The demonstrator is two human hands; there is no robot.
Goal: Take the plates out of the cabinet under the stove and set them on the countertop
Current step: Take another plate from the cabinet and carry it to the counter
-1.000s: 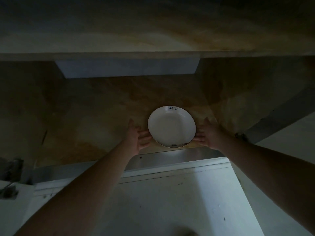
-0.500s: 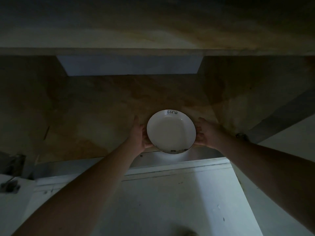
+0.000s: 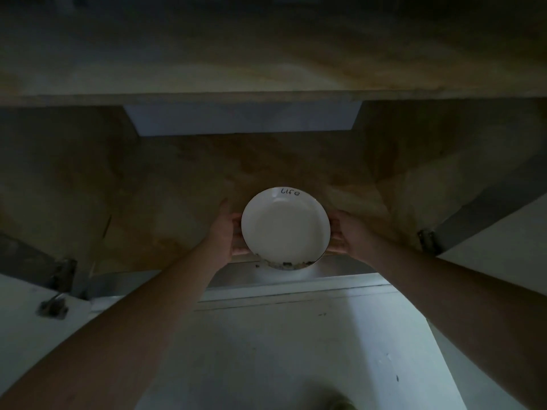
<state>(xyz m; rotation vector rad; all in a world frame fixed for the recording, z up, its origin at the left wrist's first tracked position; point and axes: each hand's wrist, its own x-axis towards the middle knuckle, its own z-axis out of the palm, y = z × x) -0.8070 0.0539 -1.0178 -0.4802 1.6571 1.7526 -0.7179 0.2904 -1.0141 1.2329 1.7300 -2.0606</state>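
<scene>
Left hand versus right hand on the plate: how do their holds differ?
The left hand holds the white plate's left rim, thumb raised past the edge. The right hand holds the right rim, its fingers tucked beneath. Both grip opposite sides, holding it at the cabinet's front edge.

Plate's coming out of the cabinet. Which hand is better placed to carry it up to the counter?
Neither alone: the left hand grips the left rim of the white plate and the right hand the right rim, evenly. If one must, the right; its fingers seem to reach under the rim.
</scene>
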